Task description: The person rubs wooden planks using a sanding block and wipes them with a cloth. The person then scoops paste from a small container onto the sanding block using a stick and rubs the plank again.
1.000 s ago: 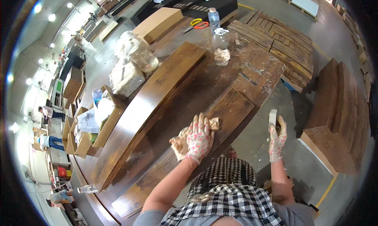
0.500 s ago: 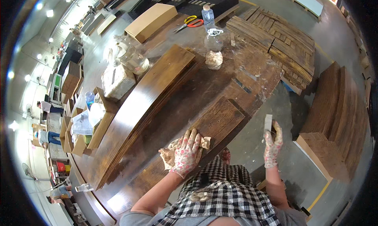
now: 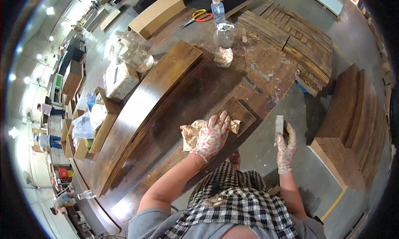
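My left hand, in a white glove with pink spots, lies with its fingers stretched over a crumpled beige rag. It presses the rag onto a long brown wooden board, near the board's far right end. The rag sticks out on both sides of the hand. Off the table's right side, my right hand, in a stained glove of the same kind, grips a small pale rectangular block that points upward. The block's exact kind cannot be made out. The board's near part is partly hidden by my left forearm.
Left of the board lies a stack of curved, glossy brown panels. Beyond are a crumpled wad, a clear bottle, scissors and a cardboard box. An open carton stands left; stacked wooden panels stand right.
My left hand and the rag have slid along the board, away from me and to the right. The right hand still holds the block, slightly lower and further left.
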Demonstrator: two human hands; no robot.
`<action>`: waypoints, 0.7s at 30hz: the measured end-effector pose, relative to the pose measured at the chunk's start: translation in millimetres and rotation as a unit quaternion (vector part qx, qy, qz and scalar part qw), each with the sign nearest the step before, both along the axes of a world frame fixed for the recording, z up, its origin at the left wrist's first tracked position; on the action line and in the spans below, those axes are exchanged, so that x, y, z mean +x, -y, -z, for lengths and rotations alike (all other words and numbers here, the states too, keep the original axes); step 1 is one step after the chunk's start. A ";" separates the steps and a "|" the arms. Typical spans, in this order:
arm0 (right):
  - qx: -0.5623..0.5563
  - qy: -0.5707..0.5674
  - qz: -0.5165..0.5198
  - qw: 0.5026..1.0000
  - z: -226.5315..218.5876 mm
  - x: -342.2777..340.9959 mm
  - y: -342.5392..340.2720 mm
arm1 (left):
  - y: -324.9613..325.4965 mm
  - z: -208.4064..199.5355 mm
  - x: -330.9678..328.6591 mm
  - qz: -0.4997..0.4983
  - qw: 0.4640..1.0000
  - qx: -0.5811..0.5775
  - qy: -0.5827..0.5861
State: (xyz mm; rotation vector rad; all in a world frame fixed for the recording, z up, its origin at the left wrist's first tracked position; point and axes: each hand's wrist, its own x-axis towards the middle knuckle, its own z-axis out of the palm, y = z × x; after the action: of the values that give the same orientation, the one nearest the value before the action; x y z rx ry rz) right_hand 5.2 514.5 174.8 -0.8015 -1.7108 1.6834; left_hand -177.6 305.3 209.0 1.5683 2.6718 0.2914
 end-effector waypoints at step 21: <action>-0.016 -0.037 -0.022 0.999 -4.8 1.4 7.5 | -56.3 3.5 -26.6 0.011 0.999 0.027 -0.026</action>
State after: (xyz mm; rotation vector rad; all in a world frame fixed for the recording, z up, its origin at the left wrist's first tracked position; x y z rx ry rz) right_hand 6.6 507.0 179.6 -0.7116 -1.6662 1.7507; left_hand -204.3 361.6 205.5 1.6427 2.7055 0.3286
